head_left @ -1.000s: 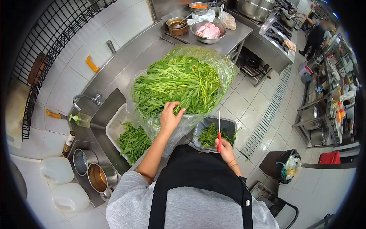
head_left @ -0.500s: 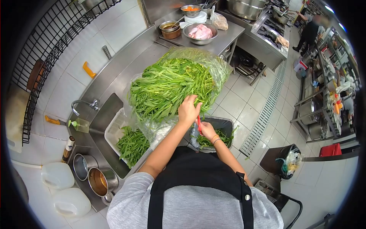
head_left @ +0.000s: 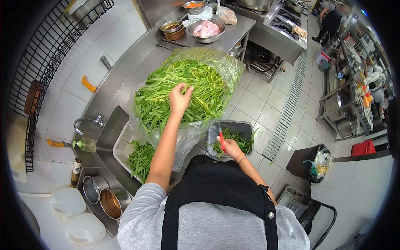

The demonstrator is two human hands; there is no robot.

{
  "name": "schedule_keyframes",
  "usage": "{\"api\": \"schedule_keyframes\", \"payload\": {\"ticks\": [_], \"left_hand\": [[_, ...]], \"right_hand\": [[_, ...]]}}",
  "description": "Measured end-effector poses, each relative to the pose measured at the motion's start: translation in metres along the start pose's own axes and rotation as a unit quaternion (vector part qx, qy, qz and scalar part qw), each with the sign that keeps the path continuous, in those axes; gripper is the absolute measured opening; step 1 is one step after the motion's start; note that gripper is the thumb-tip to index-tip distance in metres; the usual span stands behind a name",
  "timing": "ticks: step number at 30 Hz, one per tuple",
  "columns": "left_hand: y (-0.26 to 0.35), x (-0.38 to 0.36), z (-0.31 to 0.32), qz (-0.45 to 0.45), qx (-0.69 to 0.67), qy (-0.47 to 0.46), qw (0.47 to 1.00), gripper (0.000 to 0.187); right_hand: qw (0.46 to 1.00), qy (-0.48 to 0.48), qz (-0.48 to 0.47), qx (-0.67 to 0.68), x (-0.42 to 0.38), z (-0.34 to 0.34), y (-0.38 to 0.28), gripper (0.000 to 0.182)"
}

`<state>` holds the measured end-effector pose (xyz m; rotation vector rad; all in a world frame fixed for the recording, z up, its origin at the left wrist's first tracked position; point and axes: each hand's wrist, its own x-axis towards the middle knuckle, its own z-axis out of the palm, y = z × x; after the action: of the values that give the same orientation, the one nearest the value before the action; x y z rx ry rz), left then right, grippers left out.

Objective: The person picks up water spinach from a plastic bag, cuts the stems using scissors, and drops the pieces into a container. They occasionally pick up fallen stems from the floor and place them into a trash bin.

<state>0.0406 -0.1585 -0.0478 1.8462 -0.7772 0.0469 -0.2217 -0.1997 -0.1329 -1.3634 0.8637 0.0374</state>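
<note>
Head view: our left hand (head_left: pixel 180 100) is over the open plastic bag (head_left: pixel 236 71), grip pinched on leafy greens (head_left: pixel 156 98) heaped there. Our right hand (head_left: pixel 231 147) has its grip closed round a red-handled knife (head_left: pixel 222 143), blade above the lined bin (head_left: pixel 246 127).

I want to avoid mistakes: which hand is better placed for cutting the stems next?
Probably the right hand: it holds the red-handled blade, while the left hand is at the greens.
</note>
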Motion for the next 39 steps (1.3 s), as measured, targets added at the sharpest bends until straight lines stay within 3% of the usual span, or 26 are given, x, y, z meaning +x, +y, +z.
{"api": "schedule_keyframes", "payload": {"ticks": [3,5,7,11,15,17,21,24,27,32,35,37,39], "left_hand": [[0.004,0.005,-0.023,-0.041,-0.14,-0.01,0.989,0.017],[0.021,0.009,-0.042,-0.066,-0.136,-0.001,0.989,0.015],[0.026,0.015,-0.055,-0.099,-0.227,-0.026,0.968,0.016],[0.05,0.019,-0.074,-0.135,-0.204,-0.05,0.968,0.016],[0.057,0.023,-0.082,-0.144,-0.223,-0.075,0.961,0.017],[0.058,0.024,-0.081,-0.139,-0.231,-0.08,0.96,0.017],[0.063,0.028,-0.078,-0.162,-0.227,-0.116,0.953,0.015],[0.079,0.024,-0.067,-0.14,-0.249,-0.142,0.948,0.015],[0.082,0.021,-0.051,-0.137,-0.237,-0.185,0.944,0.015],[0.087,0.013,-0.024,-0.133,-0.251,-0.247,0.927,0.015],[0.074,0.006,0.002,-0.078,-0.306,-0.195,0.929,0.015],[0.071,-0.004,0.004,-0.067,-0.264,-0.154,0.95,0.021],[0.067,-0.015,0.002,-0.143,-0.188,-0.319,0.918,0.029]], "right_hand": [[0.998,0.021,0.025,0.051,-0.01,-0.012,0.013,0.055],[0.996,0.05,0.038,0.071,-0.021,-0.019,0.012,0.057],[0.994,0.042,0.051,0.082,-0.024,-0.025,0.021,0.057],[0.993,0.078,0.038,0.081,-0.027,-0.03,0.028,0.061],[0.989,0.082,-0.04,0.115,-0.034,-0.029,0.015,0.052],[0.968,0.056,-0.187,0.155,-0.037,-0.028,0.007,0.038],[0.965,0.051,-0.202,0.162,-0.05,-0.034,-0.029,0.022],[0.951,0.081,-0.237,0.182,-0.055,-0.036,-0.068,0.01],[0.948,0.087,-0.269,0.147,-0.057,-0.024,-0.113,0.011],[0.958,0.049,-0.259,0.118,-0.04,-0.019,-0.124,0.012],[0.962,0.041,-0.243,0.118,-0.036,-0.019,-0.118,0.012],[0.957,0.064,-0.231,0.163,-0.036,-0.019,-0.115,0.012],[0.957,0.071,-0.224,0.172,-0.039,-0.02,-0.115,0.012]]}}
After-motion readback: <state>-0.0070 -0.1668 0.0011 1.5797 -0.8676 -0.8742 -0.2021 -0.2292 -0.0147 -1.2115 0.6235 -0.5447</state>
